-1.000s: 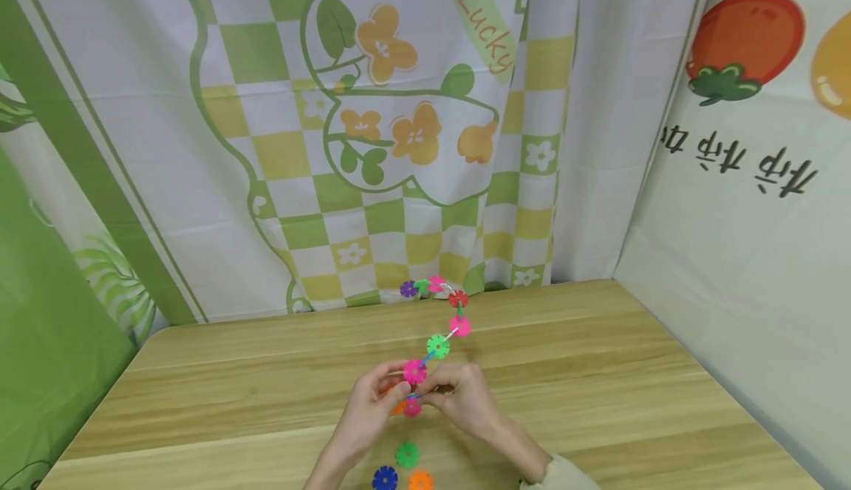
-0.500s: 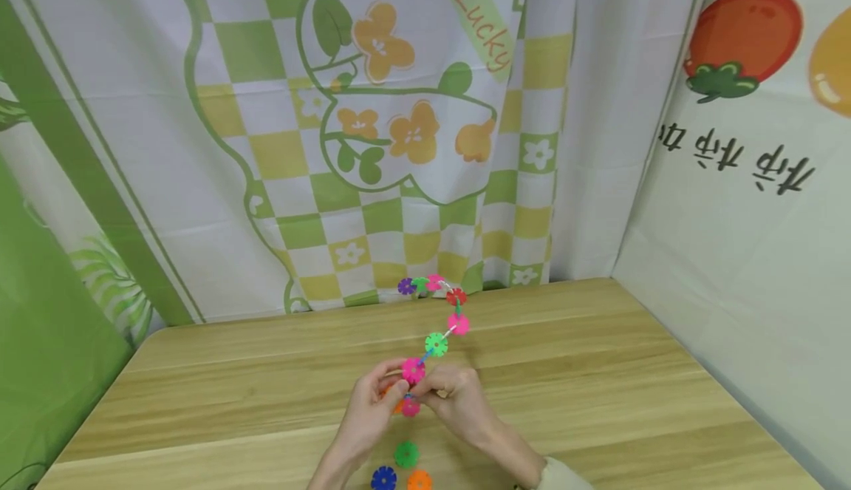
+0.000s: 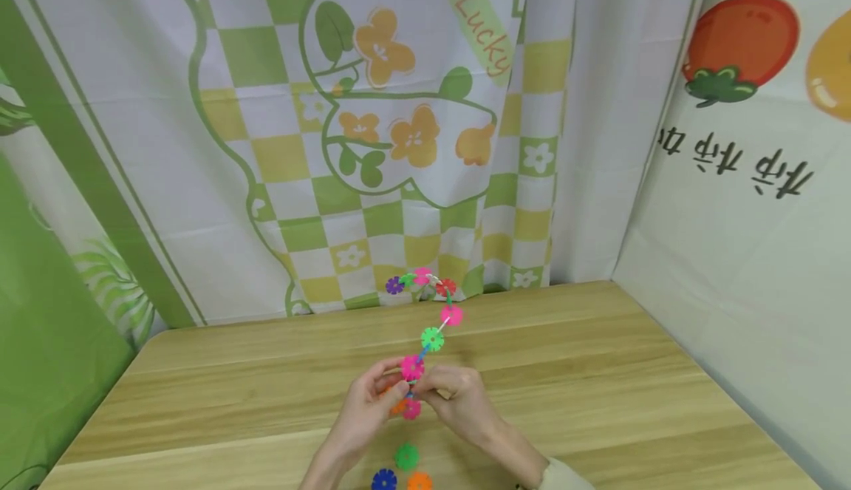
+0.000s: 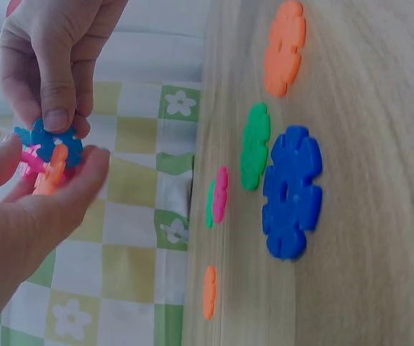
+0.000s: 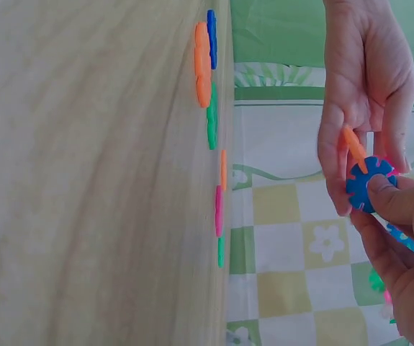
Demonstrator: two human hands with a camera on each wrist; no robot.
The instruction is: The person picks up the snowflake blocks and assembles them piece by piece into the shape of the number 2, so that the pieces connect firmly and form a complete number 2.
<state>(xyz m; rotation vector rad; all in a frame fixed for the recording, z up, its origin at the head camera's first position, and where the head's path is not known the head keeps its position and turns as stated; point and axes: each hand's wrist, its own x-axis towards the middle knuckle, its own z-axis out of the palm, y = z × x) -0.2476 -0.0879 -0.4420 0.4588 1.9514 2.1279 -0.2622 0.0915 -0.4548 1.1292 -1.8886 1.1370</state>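
Angled inward, the left hand (image 3: 368,403) holds the disc chain (image 3: 452,315), which rises toward one o'clock; the right hand (image 3: 460,402) pinches one blue disc (image 5: 359,189). Six loose discs (image 4: 300,205) lie on the table (image 3: 565,372), toward six o'clock.

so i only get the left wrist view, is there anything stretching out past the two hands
Observer: Yes. In the head view, a chain of joined coloured discs curves away beyond the left hand and the right hand.

Operator: ok what colour is the piece at its far end

Observer: Purple; the purple disc ends it.

Operator: and the one joined next to that

Observer: A green disc, seen partly edge-on.
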